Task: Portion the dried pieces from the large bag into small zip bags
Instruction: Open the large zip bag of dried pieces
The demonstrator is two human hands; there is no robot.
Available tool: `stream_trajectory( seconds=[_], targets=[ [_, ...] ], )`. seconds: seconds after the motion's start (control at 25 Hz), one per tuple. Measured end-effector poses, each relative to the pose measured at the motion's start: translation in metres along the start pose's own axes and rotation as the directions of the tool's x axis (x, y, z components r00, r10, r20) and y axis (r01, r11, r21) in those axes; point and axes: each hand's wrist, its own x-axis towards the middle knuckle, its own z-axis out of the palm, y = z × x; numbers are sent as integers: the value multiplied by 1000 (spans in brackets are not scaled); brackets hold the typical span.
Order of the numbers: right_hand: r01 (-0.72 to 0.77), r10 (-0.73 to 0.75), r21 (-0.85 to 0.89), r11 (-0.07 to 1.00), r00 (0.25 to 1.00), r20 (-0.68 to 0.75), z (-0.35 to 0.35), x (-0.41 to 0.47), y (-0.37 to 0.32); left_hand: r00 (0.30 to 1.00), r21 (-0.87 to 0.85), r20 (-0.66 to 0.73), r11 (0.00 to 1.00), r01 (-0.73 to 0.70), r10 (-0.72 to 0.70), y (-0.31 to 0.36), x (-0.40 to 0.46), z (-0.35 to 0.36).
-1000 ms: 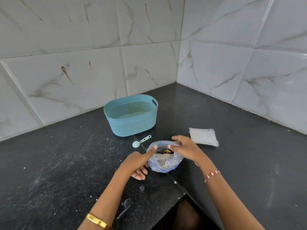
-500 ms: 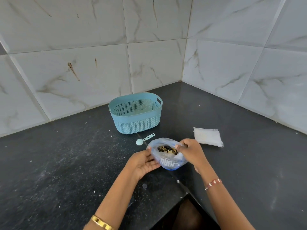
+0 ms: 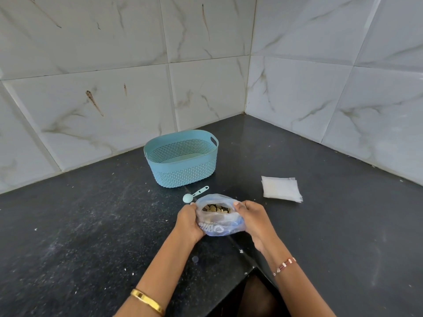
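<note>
On the black counter one large bag stands open with dried pieces inside; the left hand and right hand each have a grip curled round its sides. One blue basket sits behind, one small scoop just beside the bag, and a stack of small zip bags to the right.

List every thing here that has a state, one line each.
Large bag: open at the top, dried pieces showing, held on both sides.
Left hand: grips the bag's left side.
Right hand: grips the bag's right side.
Scoop: lying on the counter, untouched.
Small bags: stacked flat, unfilled.
Basket: upright, nothing visible inside.
</note>
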Motion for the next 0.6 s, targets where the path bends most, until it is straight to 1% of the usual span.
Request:
stream_trajectory(
  seconds=[0.08,0.12,0.16,0.2,0.24,0.28,0.32,0.4,0.44,0.48,0.52,0.56,0.6],
  targets=[
    [-130,125,139,982,991,49,0,4,4,996,103,-25,992,-78,81,-3,3,-1],
    [-180,171,175,968,983,66,0,6,6,992,187,-43,976,-112,122,-5,6,-2],
    [-206,197,183,961,978,66,1,6,6,985,281,-59,949,-141,164,-7,8,-3],
    [-192,189,155,969,981,37,1,6,7,974,382,-71,908,-173,215,-10,11,-3],
    [-133,136,83,988,991,-22,1,8,7,957,499,-73,841,-209,281,-11,13,-4],
    [-41,39,-23,999,995,-95,-1,11,9,932,633,-62,737,-239,356,-12,13,-4],
    [58,-81,-143,988,984,-158,-3,13,11,900,747,-30,608,-269,435,-13,11,-5],
    [200,-290,-380,903,936,-198,-9,13,12,821,873,82,357,-333,565,-13,6,-7],
    [252,-387,-496,831,903,-188,-11,11,12,786,896,134,265,-356,603,-11,3,-9],
    [315,-494,-594,741,854,-163,-12,8,12,738,908,182,178,-379,649,-9,0,-11],
    [394,-607,-660,640,786,-120,-10,3,11,675,911,236,83,-405,699,-6,-1,-14],
    [475,-706,-696,538,705,-64,-8,-2,10,595,898,304,-14,-441,744,-3,-2,-15],
    [542,-774,-714,444,633,-1,-4,-8,10,511,866,381,-104,-489,771,-1,-3,-15]
  ],
)
